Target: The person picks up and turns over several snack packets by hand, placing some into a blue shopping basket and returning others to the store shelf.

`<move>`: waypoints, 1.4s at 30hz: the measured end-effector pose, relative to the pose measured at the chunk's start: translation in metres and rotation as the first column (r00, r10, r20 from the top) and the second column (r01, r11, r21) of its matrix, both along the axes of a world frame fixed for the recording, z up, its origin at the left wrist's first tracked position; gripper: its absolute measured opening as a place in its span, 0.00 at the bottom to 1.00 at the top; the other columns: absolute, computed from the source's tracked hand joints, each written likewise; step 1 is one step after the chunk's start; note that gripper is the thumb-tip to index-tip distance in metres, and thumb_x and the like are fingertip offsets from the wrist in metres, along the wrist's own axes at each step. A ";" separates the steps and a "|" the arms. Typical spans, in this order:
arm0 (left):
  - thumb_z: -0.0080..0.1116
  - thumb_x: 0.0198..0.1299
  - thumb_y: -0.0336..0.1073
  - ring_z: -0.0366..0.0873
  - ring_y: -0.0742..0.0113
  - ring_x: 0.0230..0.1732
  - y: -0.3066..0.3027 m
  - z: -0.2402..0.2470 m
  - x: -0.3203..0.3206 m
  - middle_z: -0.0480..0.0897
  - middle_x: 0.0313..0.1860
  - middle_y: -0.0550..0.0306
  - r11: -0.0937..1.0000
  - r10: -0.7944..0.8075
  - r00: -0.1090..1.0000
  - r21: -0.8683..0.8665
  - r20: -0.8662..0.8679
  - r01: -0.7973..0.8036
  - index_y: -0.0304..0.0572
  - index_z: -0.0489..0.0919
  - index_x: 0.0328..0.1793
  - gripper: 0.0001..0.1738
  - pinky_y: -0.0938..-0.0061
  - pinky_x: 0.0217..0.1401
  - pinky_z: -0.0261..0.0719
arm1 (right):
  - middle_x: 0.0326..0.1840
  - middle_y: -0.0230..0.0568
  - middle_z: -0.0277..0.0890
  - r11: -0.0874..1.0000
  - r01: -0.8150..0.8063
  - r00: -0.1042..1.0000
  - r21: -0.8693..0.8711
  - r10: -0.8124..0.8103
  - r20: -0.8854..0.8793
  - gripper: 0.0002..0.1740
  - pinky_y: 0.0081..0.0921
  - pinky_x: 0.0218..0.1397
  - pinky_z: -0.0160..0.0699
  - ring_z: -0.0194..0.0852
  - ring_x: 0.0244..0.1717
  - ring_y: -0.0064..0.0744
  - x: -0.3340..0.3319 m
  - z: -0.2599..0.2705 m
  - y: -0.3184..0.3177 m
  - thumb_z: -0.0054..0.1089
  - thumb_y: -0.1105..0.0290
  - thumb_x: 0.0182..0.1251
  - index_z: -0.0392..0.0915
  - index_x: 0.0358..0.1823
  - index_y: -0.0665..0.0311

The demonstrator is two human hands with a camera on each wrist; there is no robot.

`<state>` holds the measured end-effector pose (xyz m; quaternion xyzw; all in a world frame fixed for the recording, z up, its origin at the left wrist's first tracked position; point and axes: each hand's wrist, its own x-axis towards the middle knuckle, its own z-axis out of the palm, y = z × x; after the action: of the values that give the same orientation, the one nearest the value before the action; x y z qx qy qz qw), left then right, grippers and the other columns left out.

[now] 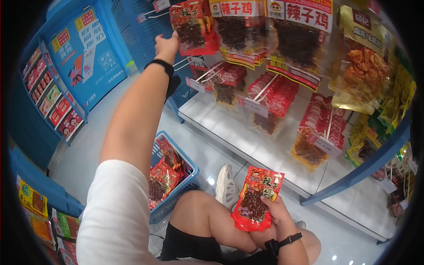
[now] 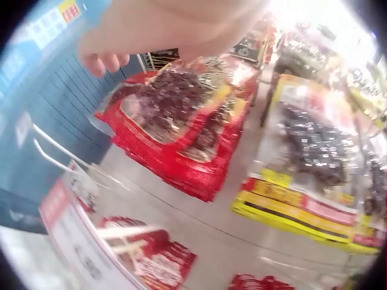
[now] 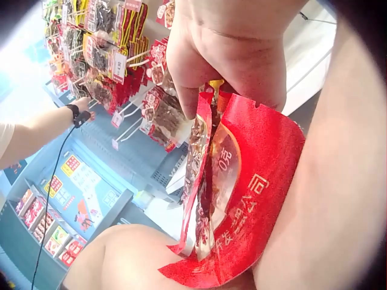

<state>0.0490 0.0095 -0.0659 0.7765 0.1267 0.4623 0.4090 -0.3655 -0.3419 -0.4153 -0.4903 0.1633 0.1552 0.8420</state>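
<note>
Left hand [image 1: 166, 47] reaching to red packet [image 1: 191, 31] on upper rack, probably hanging stock; finger grip unclear. Right hand [image 1: 279, 210] pinching red packets [image 1: 255, 201], more lying in basket [image 1: 179, 191]. Next move likely calling for steadying hung packet.

Blue shopping basket [image 1: 191, 176]: one
Red pouches [image 1: 254, 207], right hand [image 1: 280, 212]: at least two
Price tags [image 1: 253, 107], lower pegs [image 1: 268, 87]: at least three
Black wrist straps [image 1: 160, 66]: two

Above the right part of a white bottom shelf [image 1: 212, 123] hangs a gold snack packet [image 1: 360, 66]. Left of that shelf, across a pale, shiny floor [image 1: 104, 121], stand a blue panel [image 1: 104, 81] with Chinese lettering and a rack [image 1: 55, 92] of packaged goods.
</note>
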 end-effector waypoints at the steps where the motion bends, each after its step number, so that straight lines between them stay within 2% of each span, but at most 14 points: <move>1: 0.68 0.57 0.54 0.73 0.48 0.63 -0.006 -0.009 -0.007 0.75 0.62 0.36 0.995 -0.072 0.996 -0.062 0.061 0.076 0.32 0.66 0.70 0.43 0.61 0.67 0.69 | 0.52 0.43 0.81 1.000 0.013 1.000 0.008 -0.013 0.004 0.17 0.31 0.57 0.81 0.82 0.50 0.35 0.000 0.002 0.000 0.59 0.79 0.68 0.74 0.57 0.70; 5: 0.64 0.63 0.46 0.72 0.64 0.58 -0.052 -0.061 -0.110 0.77 0.58 0.48 0.839 -0.489 0.852 -0.166 0.188 0.518 0.39 0.69 0.67 0.31 0.70 0.61 0.68 | 0.51 0.40 0.82 1.000 0.016 0.999 -0.006 -0.015 0.033 0.16 0.29 0.56 0.80 0.81 0.49 0.31 -0.001 0.002 -0.001 0.60 0.78 0.68 0.76 0.56 0.69; 7: 0.60 0.65 0.41 0.72 0.68 0.56 -0.066 -0.102 -0.165 0.78 0.55 0.58 0.758 -0.623 0.773 -0.147 0.122 0.635 0.41 0.72 0.64 0.24 0.75 0.59 0.68 | 0.50 0.38 0.83 1.000 0.023 0.998 -0.016 -0.022 0.050 0.16 0.27 0.54 0.79 0.81 0.48 0.27 -0.003 0.012 0.000 0.61 0.76 0.68 0.78 0.56 0.69; 8: 0.59 0.65 0.31 0.75 0.68 0.52 -0.074 -0.127 -0.193 0.78 0.51 0.56 0.729 -0.668 0.735 -0.094 0.118 0.678 0.37 0.74 0.57 0.16 0.74 0.58 0.73 | 0.50 0.38 0.83 0.999 0.027 0.997 0.044 -0.030 0.072 0.16 0.27 0.54 0.80 0.81 0.48 0.27 -0.003 0.010 0.000 0.61 0.76 0.68 0.78 0.56 0.69; 10: 0.57 0.67 0.31 0.74 0.72 0.54 -0.091 -0.170 -0.254 0.78 0.52 0.60 0.633 -0.773 0.633 -0.004 -0.036 0.774 0.40 0.74 0.55 0.12 0.77 0.58 0.70 | 0.50 0.39 0.83 0.994 0.049 0.996 0.093 -0.056 0.075 0.16 0.27 0.53 0.81 0.82 0.48 0.27 -0.003 0.020 -0.002 0.62 0.76 0.68 0.77 0.57 0.69; 12: 0.56 0.66 0.30 0.73 0.71 0.57 -0.110 -0.210 -0.300 0.78 0.53 0.59 0.537 -0.841 0.510 -0.158 -0.181 0.829 0.41 0.74 0.55 0.12 0.76 0.58 0.70 | 0.50 0.39 0.83 0.982 0.103 0.988 0.156 -0.120 0.101 0.17 0.28 0.54 0.81 0.81 0.48 0.27 -0.004 0.025 -0.002 0.63 0.75 0.67 0.76 0.57 0.69; 15: 0.60 0.66 0.38 0.71 0.65 0.61 -0.141 -0.268 -0.342 0.74 0.62 0.50 0.488 -0.858 0.323 -0.437 -0.399 0.756 0.41 0.66 0.70 0.28 0.71 0.62 0.72 | 0.55 0.41 0.80 0.971 0.164 0.971 0.171 -0.189 0.144 0.21 0.31 0.57 0.81 0.80 0.53 0.31 -0.009 0.030 -0.008 0.63 0.77 0.66 0.72 0.61 0.68; 16: 0.60 0.68 0.39 0.71 0.64 0.64 -0.153 -0.279 -0.355 0.73 0.64 0.48 0.403 -0.910 0.227 -0.618 -0.346 0.675 0.40 0.64 0.72 0.30 0.70 0.62 0.73 | 0.55 0.40 0.79 0.962 0.181 0.951 0.207 -0.224 0.213 0.22 0.31 0.58 0.80 0.80 0.54 0.31 -0.009 0.033 -0.012 0.63 0.76 0.66 0.71 0.61 0.68; 19: 0.58 0.69 0.37 0.73 0.67 0.62 -0.184 -0.287 -0.370 0.74 0.63 0.49 0.214 -0.971 0.071 -0.710 -0.226 0.671 0.36 0.66 0.70 0.27 0.71 0.61 0.75 | 0.56 0.40 0.79 0.924 0.237 0.925 0.300 -0.309 0.222 0.23 0.31 0.59 0.79 0.79 0.55 0.31 -0.015 0.042 -0.023 0.64 0.76 0.66 0.70 0.62 0.67; 21: 0.57 0.69 0.34 0.77 0.71 0.56 -0.192 -0.296 -0.371 0.78 0.58 0.53 0.073 -0.991 -0.053 -0.845 -0.120 0.530 0.33 0.68 0.67 0.23 0.74 0.59 0.77 | 0.53 0.40 0.80 0.919 0.292 0.909 0.265 -0.352 0.221 0.20 0.30 0.57 0.80 0.80 0.52 0.29 -0.017 0.043 -0.027 0.64 0.75 0.66 0.73 0.59 0.67; 28: 0.58 0.68 0.32 0.78 0.74 0.52 -0.200 -0.319 -0.385 0.81 0.54 0.55 0.060 -0.992 0.124 -0.838 0.009 0.542 0.32 0.71 0.63 0.20 0.76 0.56 0.78 | 0.58 0.40 0.78 0.954 0.275 0.918 0.118 -0.297 0.262 0.24 0.31 0.61 0.77 0.77 0.57 0.30 -0.018 0.050 -0.029 0.63 0.75 0.66 0.69 0.63 0.67; 32: 0.59 0.67 0.30 0.78 0.74 0.53 -0.186 -0.310 -0.379 0.81 0.54 0.55 0.027 -1.000 0.025 -0.817 -0.016 0.576 0.32 0.71 0.64 0.21 0.75 0.57 0.78 | 0.59 0.41 0.77 0.954 0.254 0.922 0.161 -0.289 0.257 0.26 0.31 0.63 0.75 0.76 0.58 0.30 -0.023 0.059 -0.021 0.64 0.75 0.65 0.68 0.64 0.68; 33: 0.59 0.66 0.30 0.78 0.73 0.53 -0.187 -0.307 -0.379 0.81 0.54 0.55 0.003 -1.000 0.024 -0.813 0.014 0.582 0.32 0.71 0.64 0.22 0.75 0.57 0.78 | 0.54 0.39 0.80 0.942 0.295 0.903 0.160 -0.330 0.276 0.20 0.28 0.57 0.80 0.79 0.53 0.28 -0.022 0.061 -0.017 0.64 0.76 0.67 0.73 0.60 0.67; 42: 0.59 0.65 0.27 0.78 0.73 0.56 -0.181 -0.307 -0.377 0.81 0.56 0.54 -0.118 -0.992 -0.022 -0.815 0.128 0.567 0.32 0.71 0.64 0.21 0.75 0.59 0.78 | 0.57 0.40 0.79 0.947 0.296 0.926 0.125 -0.317 0.204 0.22 0.29 0.59 0.78 0.78 0.56 0.29 -0.024 0.060 -0.009 0.62 0.78 0.67 0.71 0.61 0.67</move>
<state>-0.3276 -0.1720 -0.3732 0.5318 -0.1438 -0.2635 0.7919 -0.3896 -0.3510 -0.3553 -0.4337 0.1361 -0.0265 0.8903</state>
